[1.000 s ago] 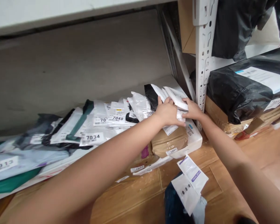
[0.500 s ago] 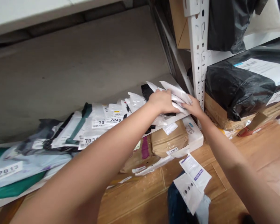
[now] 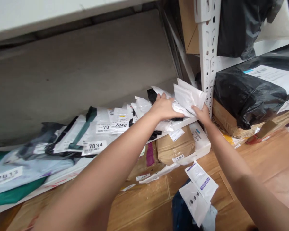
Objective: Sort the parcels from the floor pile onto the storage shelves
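Observation:
My right hand [image 3: 202, 114] pinches a couple of white mailing bags [image 3: 191, 94] by their near edge, thumb in front, at the right end of a low shelf. My left hand [image 3: 165, 107] is just left of it, curled over another white mailing bag [image 3: 179, 107], fingers over the top and thumb along the front. Behind the left hand a black bag [image 3: 152, 95] sticks up. A leaning row of packages with numbered labels runs left, among them a white bag marked 7034 [image 3: 95, 146] and a grey-blue bag marked 7013 [image 3: 8, 176].
A white perforated post [image 3: 208, 64] stands right of my hands. Below the shelf is a taped cardboard box [image 3: 175, 146]. White packets [image 3: 195, 195] lie over a dark blue bag near the wooden floor [image 3: 144, 205]. A black-wrapped parcel [image 3: 252, 93] occupies the right-hand rack.
My right hand has tilted the white mailing bags right and up, away from the left hand, widening the gap between them. The view has shifted slightly.

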Demonstrator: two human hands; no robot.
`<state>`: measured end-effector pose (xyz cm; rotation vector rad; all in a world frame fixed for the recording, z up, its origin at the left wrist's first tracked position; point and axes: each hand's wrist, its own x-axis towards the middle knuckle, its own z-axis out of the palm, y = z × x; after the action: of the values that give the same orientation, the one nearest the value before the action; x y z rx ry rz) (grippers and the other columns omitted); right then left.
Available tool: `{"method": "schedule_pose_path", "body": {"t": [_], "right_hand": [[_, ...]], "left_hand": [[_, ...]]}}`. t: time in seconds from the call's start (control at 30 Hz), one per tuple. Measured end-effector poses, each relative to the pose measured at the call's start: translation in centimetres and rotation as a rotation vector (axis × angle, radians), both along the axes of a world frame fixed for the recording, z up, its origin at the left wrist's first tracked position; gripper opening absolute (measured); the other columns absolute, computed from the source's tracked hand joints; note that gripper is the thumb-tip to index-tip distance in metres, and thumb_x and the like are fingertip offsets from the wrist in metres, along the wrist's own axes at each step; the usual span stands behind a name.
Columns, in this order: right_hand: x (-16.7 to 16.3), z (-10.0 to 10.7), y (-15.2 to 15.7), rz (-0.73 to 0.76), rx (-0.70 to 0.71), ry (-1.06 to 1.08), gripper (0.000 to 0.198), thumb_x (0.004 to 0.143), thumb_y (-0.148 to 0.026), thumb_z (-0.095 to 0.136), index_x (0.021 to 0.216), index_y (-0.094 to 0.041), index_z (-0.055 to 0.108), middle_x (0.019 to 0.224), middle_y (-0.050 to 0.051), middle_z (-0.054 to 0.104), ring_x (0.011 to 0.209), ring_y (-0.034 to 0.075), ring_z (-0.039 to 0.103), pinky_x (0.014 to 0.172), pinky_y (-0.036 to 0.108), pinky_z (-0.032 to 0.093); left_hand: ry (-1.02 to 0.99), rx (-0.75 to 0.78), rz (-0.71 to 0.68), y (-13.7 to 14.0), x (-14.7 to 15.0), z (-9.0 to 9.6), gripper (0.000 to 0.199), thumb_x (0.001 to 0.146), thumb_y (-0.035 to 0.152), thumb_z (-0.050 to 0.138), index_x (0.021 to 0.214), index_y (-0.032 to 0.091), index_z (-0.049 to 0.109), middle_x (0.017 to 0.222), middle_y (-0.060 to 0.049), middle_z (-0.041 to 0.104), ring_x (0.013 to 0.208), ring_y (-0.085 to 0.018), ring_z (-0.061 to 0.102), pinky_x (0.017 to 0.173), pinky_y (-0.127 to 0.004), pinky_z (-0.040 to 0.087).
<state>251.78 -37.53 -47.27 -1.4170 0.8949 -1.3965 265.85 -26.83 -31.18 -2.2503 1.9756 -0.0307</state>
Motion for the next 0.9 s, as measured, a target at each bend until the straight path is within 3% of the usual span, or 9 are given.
{"method": "schedule_pose_path", "body": {"t": [0.13,0.27,0.33,0.5,0.57,0.6,0.7,0.83,0.9], "right_hand": [[-0.2,-0.2,0.3,0.037,-0.032,0.008,0.054,0.069,-0.053,0.068,0.110,-0.018,0.069,0.117,0.014,0.078,0.113,0.033,0.071,0.105,0.050,0.054],[0.1,-0.2,0.7,0.032,-0.027,-0.001,0.056,0.074,-0.054,0.063,0.116,-0.017,0.068,0.120,0.015,0.077,0.114,0.032,0.071,0.104,0.048,0.055],[0.1,0.1,0.9,0.071,-0.065,0.040,0.053,0.075,-0.052,0.062,0.115,-0.018,0.068,0.115,0.013,0.077,0.108,0.031,0.071,0.101,0.048,0.056],[-0.6,0.9,1.2,0.214,-0.275,0.301,0.052,0.076,-0.040,0.062,0.124,-0.021,0.065,0.112,0.007,0.077,0.100,0.030,0.072,0.095,0.046,0.057],[-0.8,1.2,1.1,0.252,-0.305,0.403,0.057,0.078,-0.039,0.061,0.132,-0.021,0.060,0.118,0.009,0.075,0.104,0.032,0.071,0.096,0.047,0.057],[-0.8,1.3,1.0,0.272,-0.318,0.454,0.060,0.079,-0.040,0.061,0.135,-0.020,0.057,0.121,0.010,0.074,0.108,0.033,0.070,0.097,0.049,0.056],[-0.2,1.5,0.4,0.287,-0.370,0.583,0.066,0.082,-0.042,0.061,0.143,-0.019,0.049,0.136,0.016,0.067,0.125,0.039,0.062,0.107,0.057,0.051],[0.1,-0.6,0.3,0.215,-0.409,0.605,0.071,0.086,-0.045,0.058,0.149,-0.019,0.042,0.152,0.017,0.053,0.145,0.041,0.045,0.121,0.065,0.035],[-1.3,-3.2,2.3,0.233,-0.399,0.587,0.063,0.085,-0.050,0.059,0.141,-0.021,0.052,0.147,0.016,0.056,0.146,0.041,0.043,0.123,0.067,0.032]], "left_hand": [[0.032,0.031,-0.001,1.4,0.9,-0.6,0.114,0.072,0.078,0.070,0.162,0.014,0.040,0.175,-0.022,0.018,0.162,-0.047,0.007,0.130,-0.053,0.025],[0.045,0.034,-0.006,1.2,1.1,-0.7,0.088,0.085,0.065,0.061,0.158,0.017,0.047,0.176,-0.019,0.017,0.162,-0.047,0.005,0.131,-0.055,0.021],[0.084,0.035,0.008,0.4,1.1,-0.7,0.086,0.087,0.060,0.058,0.161,0.018,0.043,0.176,-0.019,0.018,0.162,-0.046,0.005,0.131,-0.056,0.019],[0.249,-0.117,-0.051,-1.6,2.2,-0.6,0.131,0.077,0.069,0.072,0.170,0.019,-0.005,0.178,-0.020,-0.001,0.164,-0.040,0.001,0.131,-0.054,0.020],[0.261,-0.099,-0.141,-2.0,2.5,-0.4,0.122,0.077,0.078,0.068,0.170,0.027,0.007,0.179,-0.013,0.001,0.164,-0.041,-0.004,0.131,-0.056,0.017],[0.260,-0.076,-0.179,-2.2,2.5,-0.4,0.109,0.081,0.080,0.062,0.169,0.031,0.020,0.179,-0.011,0.009,0.164,-0.040,0.001,0.131,-0.057,0.017],[0.258,-0.067,-0.203,-2.8,1.6,0.0,0.075,0.090,0.077,0.051,0.150,0.032,0.054,0.165,-0.009,0.041,0.155,-0.037,0.033,0.128,-0.049,0.026],[0.207,-0.071,-0.113,-3.8,-0.2,0.8,0.060,0.091,0.066,0.058,0.133,0.024,0.067,0.150,-0.010,0.049,0.141,-0.036,0.044,0.121,-0.046,0.035],[0.179,-0.035,-0.073,-4.0,-0.8,1.2,0.059,0.093,0.064,0.057,0.133,0.023,0.067,0.146,-0.010,0.052,0.142,-0.038,0.041,0.119,-0.049,0.036]]}}
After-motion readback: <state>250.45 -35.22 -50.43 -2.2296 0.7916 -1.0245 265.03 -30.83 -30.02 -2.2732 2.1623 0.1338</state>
